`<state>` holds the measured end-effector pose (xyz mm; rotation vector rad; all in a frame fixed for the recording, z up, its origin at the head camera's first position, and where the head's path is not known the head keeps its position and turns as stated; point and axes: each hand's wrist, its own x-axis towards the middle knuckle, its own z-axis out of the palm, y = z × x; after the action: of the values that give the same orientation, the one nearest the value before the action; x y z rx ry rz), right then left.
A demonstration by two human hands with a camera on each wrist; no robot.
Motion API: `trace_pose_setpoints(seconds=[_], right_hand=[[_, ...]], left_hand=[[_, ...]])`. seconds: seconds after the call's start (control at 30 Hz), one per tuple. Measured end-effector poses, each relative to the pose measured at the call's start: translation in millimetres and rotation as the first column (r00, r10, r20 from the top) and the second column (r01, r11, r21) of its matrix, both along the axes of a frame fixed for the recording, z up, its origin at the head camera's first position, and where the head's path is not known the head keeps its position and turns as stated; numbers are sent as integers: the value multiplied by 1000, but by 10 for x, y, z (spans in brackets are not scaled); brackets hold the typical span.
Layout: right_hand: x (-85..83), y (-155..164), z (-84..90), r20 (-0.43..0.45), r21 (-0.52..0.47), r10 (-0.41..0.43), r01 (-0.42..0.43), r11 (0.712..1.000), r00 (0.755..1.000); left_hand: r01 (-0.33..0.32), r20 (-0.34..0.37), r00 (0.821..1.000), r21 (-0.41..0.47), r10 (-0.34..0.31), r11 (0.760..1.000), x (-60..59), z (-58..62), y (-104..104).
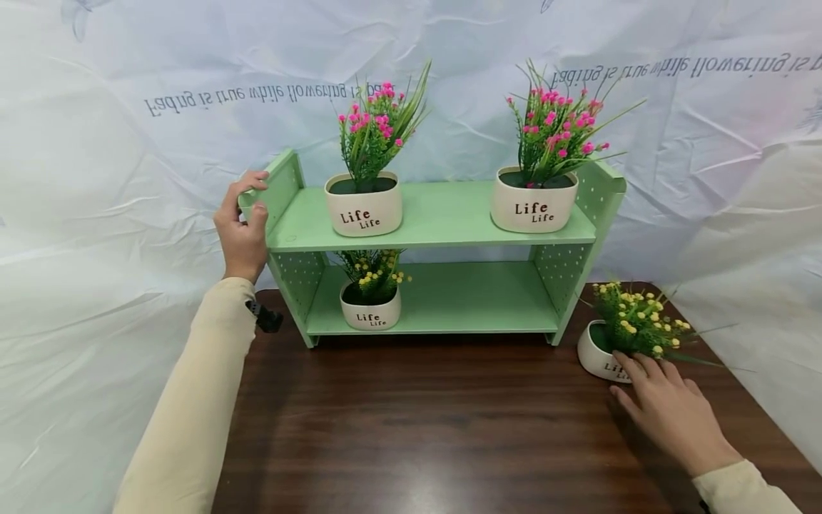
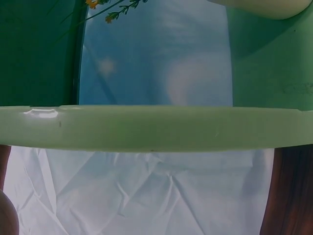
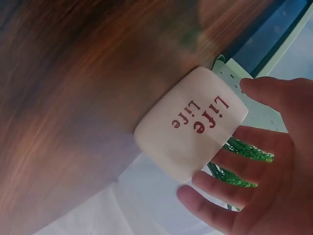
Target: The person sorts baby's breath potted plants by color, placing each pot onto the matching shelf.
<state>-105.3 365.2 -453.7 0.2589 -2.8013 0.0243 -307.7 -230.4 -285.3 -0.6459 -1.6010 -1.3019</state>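
Note:
My left hand [image 1: 240, 227] grips the upper front corner of the left side panel of a light green two-tier shelf [image 1: 449, 246]. In the left wrist view, the panel's pale green edge [image 2: 151, 128] crosses the picture. My right hand [image 1: 674, 407] reaches over a white oval pot [image 1: 594, 353] of yellow flowers, standing on the table right of the shelf. In the right wrist view, its fingers [image 3: 239, 164] spread along the rim of the pot [image 3: 190, 122], which reads "Life Life", with the thumb apart. Whether the fingertips touch the pot, I cannot tell.
Two white pots with pink flowers, one left [image 1: 364, 214] and one right [image 1: 534, 210], stand on the upper tier. A yellow-flowered pot [image 1: 371, 314] stands at the lower tier's left. Below is a dark brown wooden table [image 1: 411, 421]; a pale printed cloth [image 1: 462, 43] hangs behind.

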Motion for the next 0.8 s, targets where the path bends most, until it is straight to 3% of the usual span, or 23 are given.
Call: trace_pose_setpoints(seconds=[0.27, 0.4, 0.5, 0.63, 0.8], right_hand=[[-93, 39, -65, -158, -44, 83, -91, 995, 984], [-127, 100, -115, -184, -66, 60, -74, 995, 981], [-124, 131, -159, -173, -82, -3, -11, 997, 985], [-139, 148, -196, -91, -149, -69, 55, 987, 993], [-212, 156, -224, -70, -304, -47, 23, 952, 996]], left_hand=[[-12, 5, 1000, -3, 12, 1000, 17, 1, -23], [-18, -2, 1000, -12, 18, 1000, 18, -6, -15], [-19, -3, 1000, -13, 19, 1000, 19, -11, 0], [-22, -3, 1000, -10, 22, 1000, 9, -25, 4], [-20, -9, 1000, -7, 20, 1000, -17, -17, 1]])
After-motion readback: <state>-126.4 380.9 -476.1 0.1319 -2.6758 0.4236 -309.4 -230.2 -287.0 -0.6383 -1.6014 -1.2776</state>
